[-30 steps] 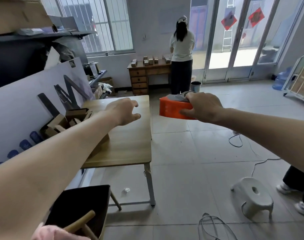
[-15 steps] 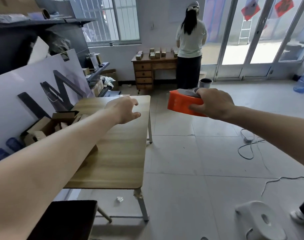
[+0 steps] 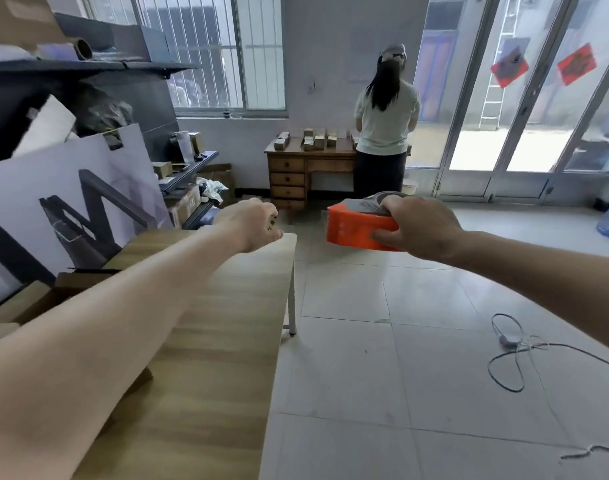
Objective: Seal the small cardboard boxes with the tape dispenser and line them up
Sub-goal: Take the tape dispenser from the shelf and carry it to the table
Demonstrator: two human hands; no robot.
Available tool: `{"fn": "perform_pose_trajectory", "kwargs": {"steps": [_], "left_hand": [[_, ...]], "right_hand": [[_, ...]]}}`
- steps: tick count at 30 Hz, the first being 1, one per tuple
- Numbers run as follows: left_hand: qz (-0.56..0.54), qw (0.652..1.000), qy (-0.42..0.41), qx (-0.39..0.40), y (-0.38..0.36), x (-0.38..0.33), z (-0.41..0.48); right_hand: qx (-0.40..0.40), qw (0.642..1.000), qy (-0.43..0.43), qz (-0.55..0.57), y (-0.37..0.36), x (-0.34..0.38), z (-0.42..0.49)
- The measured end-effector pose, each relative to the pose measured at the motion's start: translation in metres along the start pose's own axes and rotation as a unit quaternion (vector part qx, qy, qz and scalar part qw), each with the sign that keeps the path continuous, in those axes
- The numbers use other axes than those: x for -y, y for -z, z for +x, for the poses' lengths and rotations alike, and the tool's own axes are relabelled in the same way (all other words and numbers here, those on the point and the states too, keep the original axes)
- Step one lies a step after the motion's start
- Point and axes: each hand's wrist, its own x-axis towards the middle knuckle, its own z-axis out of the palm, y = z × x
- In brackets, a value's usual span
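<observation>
Two bare hands were out in front and no box lay under them, so I judged the step to be the fetching one: dispenser in hand, box not yet picked.

Biggest in view was the wooden counter (image 3: 209, 341), running away on the left. At its left side sat an open brown carton (image 3: 78, 280), mostly hidden behind the left forearm. I took the small cardboard boxes to be in there, though I could not make out any single one.

The tape dispenser (image 3: 355, 230), bright orange with a grey roll on top, hung in the air past the counter's right edge, over the floor tiles. The right hand (image 3: 420, 226) gripped it, fingers (image 3: 382, 235) wrapped around its near end. The left hand (image 3: 254, 223) hovered above the counter's far corner, its fingers loosely curled on nothing I could see.

Next, I reckoned, that left hand had to bring a box onto the counter, flaps closed, before any tape could go on.
</observation>
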Motion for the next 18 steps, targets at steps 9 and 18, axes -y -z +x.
{"fn": "perform_pose_trajectory", "kwargs": {"steps": [9,18], "left_hand": [[0.015,1.0,-0.005,-0.006,-0.001,0.004,0.093],[0.041,0.998,0.029,0.023,-0.021,0.013,0.162]], "right_hand": [[-0.002,0.999,-0.033,0.014,-0.03,-0.04,0.071],[-0.019,0.999,-0.018,0.04,-0.075,-0.085,0.149]]}}
